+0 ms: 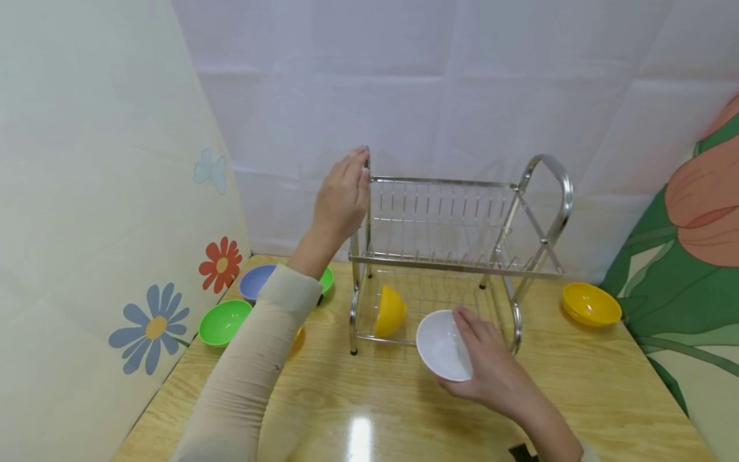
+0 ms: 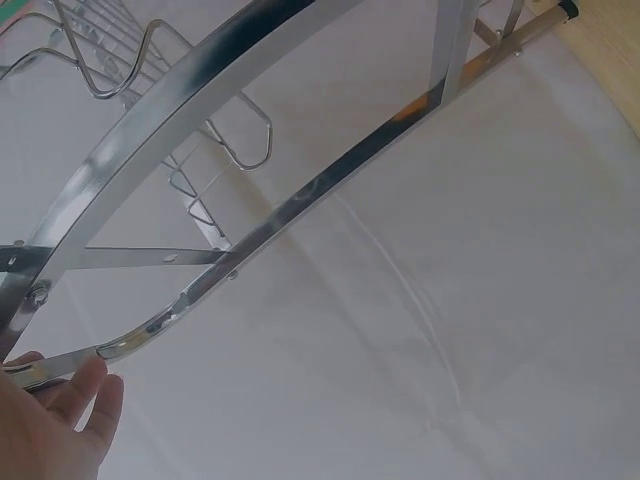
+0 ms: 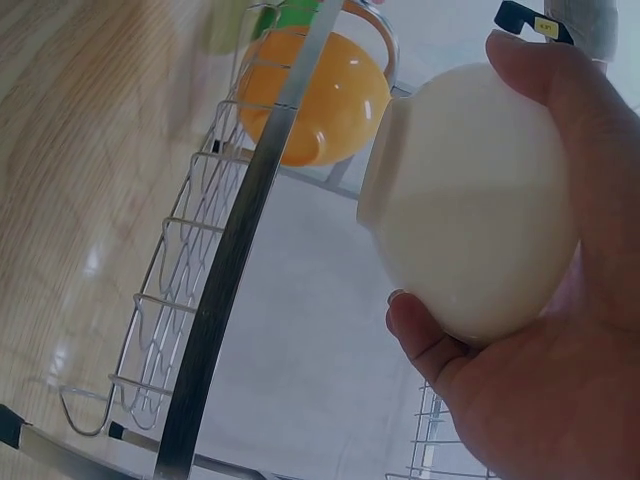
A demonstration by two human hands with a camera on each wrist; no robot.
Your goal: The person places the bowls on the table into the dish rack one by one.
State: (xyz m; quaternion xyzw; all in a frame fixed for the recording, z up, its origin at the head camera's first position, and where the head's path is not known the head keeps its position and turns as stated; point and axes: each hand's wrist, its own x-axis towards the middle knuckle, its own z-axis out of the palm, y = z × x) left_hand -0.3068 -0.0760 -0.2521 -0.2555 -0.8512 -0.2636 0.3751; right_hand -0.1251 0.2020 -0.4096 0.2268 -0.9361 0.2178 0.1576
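A two-tier metal dish rack (image 1: 441, 264) stands on the wooden table. My left hand (image 1: 342, 199) holds the curved top of its left side frame; the left wrist view shows the fingers (image 2: 85, 392) around the bar. In my right hand (image 1: 491, 366) is a white bowl (image 1: 440, 346), gripped by its rim and side with thumb and fingers. It is tilted, its hollow toward the head camera, in front of the lower tier. The right wrist view shows the bowl's outside (image 3: 470, 210) and foot ring. One yellow bowl (image 1: 392, 312) stands on edge at the lower tier's left.
Left of the rack sit a green bowl (image 1: 224, 323), a blue bowl (image 1: 254, 281) and another green bowl (image 1: 327, 280). The left arm partly hides these and a yellow piece. Another yellow bowl (image 1: 590, 304) lies at the right. A white cloth (image 1: 323, 102) hangs behind.
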